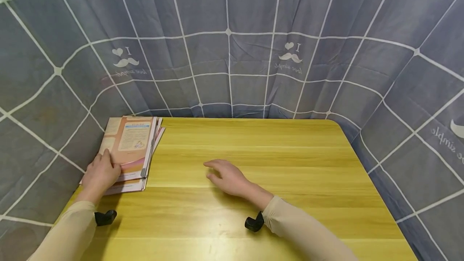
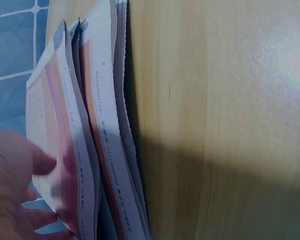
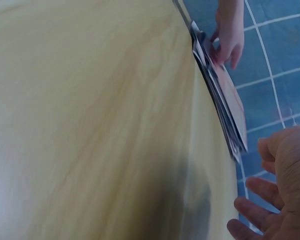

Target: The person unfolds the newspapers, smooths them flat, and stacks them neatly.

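— Gray curtain [image 1: 250,55] with a white grid walls in a wood-grain tabletop [image 1: 290,152]. What lies on it?

— One stack of folded newspapers [image 1: 135,136], printed in peach and pink, at the left side, its far end by the back edge. Its long axis runs away from the person, leaning slightly right at the far end.

— Which hand is nearer?

— The left hand [image 1: 102,171], which rests on the stack's near-left part, thumb over the top sheet. Its fingers look extended, not clenched; whether any tip slips beneath a sheet, I cannot tell.

— And the right hand [image 1: 230,178]?

— Poised over the tabletop, well to the right of the stack, fingers loosely spread and holding nothing. The newspapers lie leftward, beyond its fingertips.

— Anything at the near end?

— Lower copies jut past the upper ones toward the person, leaving stepped edges. One black camera [image 1: 254,222] sits at the right cuff, another camera [image 1: 105,218] at the left.
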`<state>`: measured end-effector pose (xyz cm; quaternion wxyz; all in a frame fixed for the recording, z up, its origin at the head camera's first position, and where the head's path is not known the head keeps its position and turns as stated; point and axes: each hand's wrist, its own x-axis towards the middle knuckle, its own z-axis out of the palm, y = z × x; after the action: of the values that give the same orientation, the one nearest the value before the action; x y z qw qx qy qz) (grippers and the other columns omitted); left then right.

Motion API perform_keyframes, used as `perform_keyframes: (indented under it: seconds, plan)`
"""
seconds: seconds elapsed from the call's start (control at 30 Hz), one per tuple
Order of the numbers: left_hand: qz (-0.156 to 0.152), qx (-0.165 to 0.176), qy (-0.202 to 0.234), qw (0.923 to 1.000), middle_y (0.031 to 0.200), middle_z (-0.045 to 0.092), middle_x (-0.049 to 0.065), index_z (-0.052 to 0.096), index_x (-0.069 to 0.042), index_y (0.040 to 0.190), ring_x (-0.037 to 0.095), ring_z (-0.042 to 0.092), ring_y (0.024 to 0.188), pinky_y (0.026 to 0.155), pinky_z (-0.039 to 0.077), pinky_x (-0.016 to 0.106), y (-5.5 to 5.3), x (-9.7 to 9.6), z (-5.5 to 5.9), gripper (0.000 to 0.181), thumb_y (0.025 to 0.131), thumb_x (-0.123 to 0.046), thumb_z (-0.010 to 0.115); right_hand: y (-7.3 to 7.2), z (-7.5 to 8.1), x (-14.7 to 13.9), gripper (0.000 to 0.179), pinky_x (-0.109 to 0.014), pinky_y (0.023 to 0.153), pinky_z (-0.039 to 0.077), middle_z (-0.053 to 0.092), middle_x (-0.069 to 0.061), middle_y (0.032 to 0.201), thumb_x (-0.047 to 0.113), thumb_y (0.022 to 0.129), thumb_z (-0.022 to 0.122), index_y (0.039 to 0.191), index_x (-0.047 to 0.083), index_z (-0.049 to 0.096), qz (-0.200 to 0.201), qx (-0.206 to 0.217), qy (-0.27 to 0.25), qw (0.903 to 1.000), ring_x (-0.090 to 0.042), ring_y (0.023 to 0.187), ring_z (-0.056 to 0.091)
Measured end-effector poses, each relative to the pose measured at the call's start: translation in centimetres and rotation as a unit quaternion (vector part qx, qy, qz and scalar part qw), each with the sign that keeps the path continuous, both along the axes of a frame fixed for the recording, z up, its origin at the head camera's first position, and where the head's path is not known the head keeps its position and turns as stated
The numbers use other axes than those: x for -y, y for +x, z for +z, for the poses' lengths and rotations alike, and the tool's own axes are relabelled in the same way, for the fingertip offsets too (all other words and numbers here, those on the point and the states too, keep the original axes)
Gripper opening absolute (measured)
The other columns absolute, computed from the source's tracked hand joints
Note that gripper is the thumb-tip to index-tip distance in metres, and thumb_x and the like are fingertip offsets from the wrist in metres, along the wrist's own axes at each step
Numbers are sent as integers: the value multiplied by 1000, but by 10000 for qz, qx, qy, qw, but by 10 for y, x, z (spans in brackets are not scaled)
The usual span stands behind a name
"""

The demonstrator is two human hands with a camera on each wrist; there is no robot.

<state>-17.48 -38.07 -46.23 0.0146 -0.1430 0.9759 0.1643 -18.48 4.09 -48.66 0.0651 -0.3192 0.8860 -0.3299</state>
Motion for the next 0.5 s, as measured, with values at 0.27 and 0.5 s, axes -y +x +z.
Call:
perform_keyframes:
  seconds: [0.27, 0.5]
  plan:
    - [104, -19, -156, 9998, 146, 31, 39, 27, 9, 154, 66, 32, 123, 95, 32, 77, -3, 1, -2, 60, 98, -7, 42, 6, -3, 24, 45, -41, 113, 38, 53, 2, 151, 32, 108, 53, 151, 19, 53, 167, 132, -64, 9998, -19, 142, 45]
    - [401, 96, -57, 9991, 136, 31, 45, 27, 13, 148, 67, 34, 118, 96, 32, 75, -9, 1, -6, 59, 96, -10, 47, 8, -3, 38, 44, -39, 114, 37, 52, 4, 151, 34, 108, 51, 151, 21, 54, 170, 177, -83, 9997, -18, 142, 44]
